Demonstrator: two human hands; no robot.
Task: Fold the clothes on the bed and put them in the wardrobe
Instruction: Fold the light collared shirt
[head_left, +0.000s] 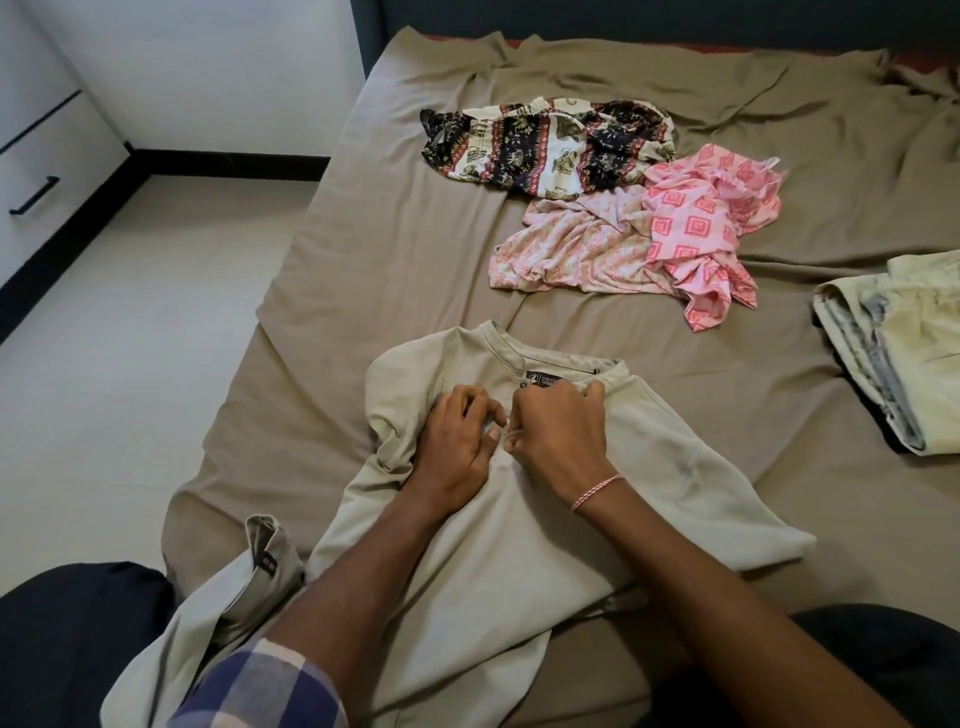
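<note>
A beige shirt (519, 540) lies spread on the near part of the bed (395, 249), its collar and dark label pointing away from me. My left hand (457, 441) and my right hand (558, 436) sit side by side just below the collar, both with curled fingers pinching the shirt's fabric at the placket. Farther back lie a black-and-cream patterned garment (545, 148), a pale pink floral garment (566, 254) and a pink diamond-print garment (701, 228), all crumpled. A folded pale yellow garment (904, 332) rests at the right edge.
The bed has a brown sheet with wrinkles near the headboard. A white wardrobe with black handles (36, 195) stands at the far left beside a light floor (145, 322). My dark trouser knees (78, 644) border the bed's near edge.
</note>
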